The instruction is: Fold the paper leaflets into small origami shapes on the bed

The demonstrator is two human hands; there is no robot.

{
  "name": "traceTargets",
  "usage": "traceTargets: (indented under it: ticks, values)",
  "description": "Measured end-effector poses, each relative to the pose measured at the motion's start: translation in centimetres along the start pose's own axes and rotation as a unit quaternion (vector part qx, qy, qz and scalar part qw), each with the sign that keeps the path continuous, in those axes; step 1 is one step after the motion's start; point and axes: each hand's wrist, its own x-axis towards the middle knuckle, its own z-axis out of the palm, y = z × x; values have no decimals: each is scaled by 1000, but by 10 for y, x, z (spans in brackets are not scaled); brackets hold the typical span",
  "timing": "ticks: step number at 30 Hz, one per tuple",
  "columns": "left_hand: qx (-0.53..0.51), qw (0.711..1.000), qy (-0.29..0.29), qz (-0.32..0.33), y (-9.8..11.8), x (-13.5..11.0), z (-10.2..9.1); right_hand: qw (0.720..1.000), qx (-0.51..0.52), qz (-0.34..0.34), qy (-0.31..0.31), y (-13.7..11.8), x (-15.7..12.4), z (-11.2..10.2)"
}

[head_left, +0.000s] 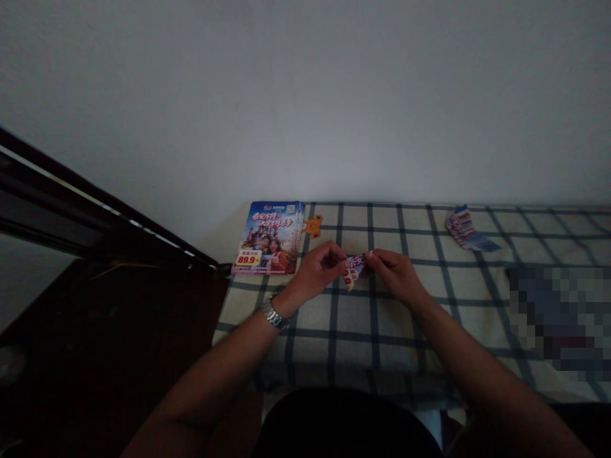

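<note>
Between my two hands is a small folded paper flyer (354, 270), printed in purple, white, red and yellow. My left hand (319, 267), with a metal watch (275, 312) on its wrist, pinches the flyer's left side. The fingers of my right hand (395, 272) are closed on its upper right corner. Just left of my left hand lies a stack of flyers (267, 238) with a blue and pink printed front. Farther right, near the wall, a folded paper piece (470, 230) rests on the checked cloth (353, 337).
An orange bear-shaped figure (313, 226) is beside the stack. A pale wall (305, 102) rises behind the cloth-covered surface. Dark wooden framing (95, 203) runs along the left. A blurred-out patch (563, 318) covers something at the right.
</note>
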Motion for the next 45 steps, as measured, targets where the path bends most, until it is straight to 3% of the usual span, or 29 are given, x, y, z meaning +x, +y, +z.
traceTargets:
  ticks: [5, 9, 17, 21, 25, 33, 45]
  values:
    - [-5, 1000, 1, 4, 2, 0, 2, 999, 32, 11, 20, 2, 0, 2]
    - [-9, 1000, 27, 3, 1, -1, 4, 998, 54, 27, -9, 3, 0, 6]
    - [-10, 1000, 25, -2, -3, 0, 4, 998, -53, 10, -38, 3, 1, 3]
    - [4, 1000, -9, -29, -3, 1, 1, 996, -72, 1, -46, 4, 0, 1]
    - [15, 999, -31, -32, -4, 1, -1, 996, -72, 8, -42, 5, 0, 2]
    - [-11, 1000, 3, -10, -1, 0, 3, 997, -11, 49, -53, 7, 0, 5]
    - [11, 1000, 0, -1, -5, 1, 3, 994, -68, 26, -77, 10, -1, 3]
